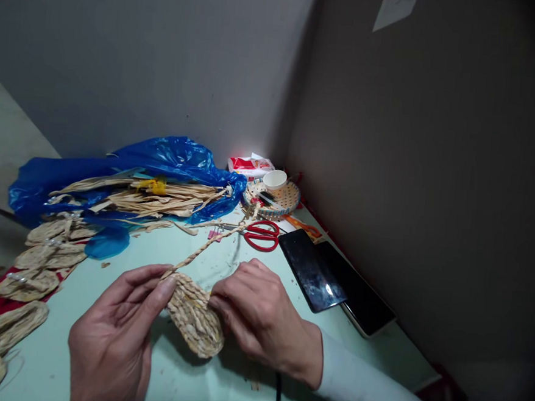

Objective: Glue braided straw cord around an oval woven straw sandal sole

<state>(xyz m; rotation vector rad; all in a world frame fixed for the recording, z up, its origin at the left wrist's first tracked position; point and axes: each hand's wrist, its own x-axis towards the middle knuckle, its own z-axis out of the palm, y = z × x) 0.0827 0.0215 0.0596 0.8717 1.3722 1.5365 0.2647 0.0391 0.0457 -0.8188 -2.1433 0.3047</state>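
Note:
Between my hands is a small woven straw sole (195, 317), oval and made of coiled braid. My left hand (123, 328) pinches its upper left end between thumb and fingers. From that end a twisted straw cord (204, 247) runs up and away toward the basket. My right hand (259, 316) is closed at the sole's right edge, with thumb and fingertips pressed together there. Whether those fingertips also hold something thin, such as a needle, cannot be made out.
A blue plastic bag (170, 151) holds dried straw strands (167, 198). Red-handled scissors (262, 235), a shallow woven basket (290, 199) with a white cup (275, 179), and two dark phones (311, 271) lie beyond my hands. Several small straw slippers (27, 284) line the left edge.

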